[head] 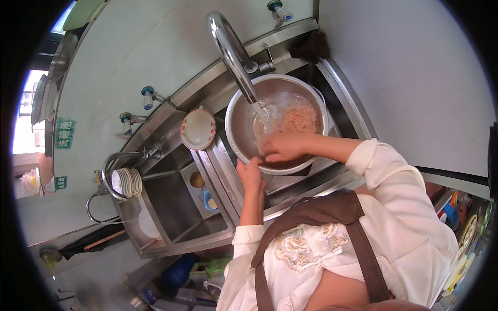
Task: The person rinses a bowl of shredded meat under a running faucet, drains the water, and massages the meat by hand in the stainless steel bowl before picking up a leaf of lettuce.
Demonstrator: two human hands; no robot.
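Observation:
A large stainless steel basin [230,128] rests over the right sink bowl. Water [261,115] runs into it from the curved chrome faucet [229,46]. Pale pink shredded food [300,118], perhaps meat strips, lies in the water on the basin's right side. My left hand [251,173] grips the near-left rim, thumb on top. Inside the basin, beside the shreds and below the stream, is my right hand [284,145]. Its fingers are blurred and partly hidden by splashing, so whether they hold any shreds cannot be told.
A white plate with a red-patterned rim [198,129] sits on the divider left of the basin. Stacked plates [126,182] stand by the left sink [165,198], near a second faucet [113,167]. A dark brown cloth-like bundle [313,46] lies in the back corner. A wall [412,85] rises on the right.

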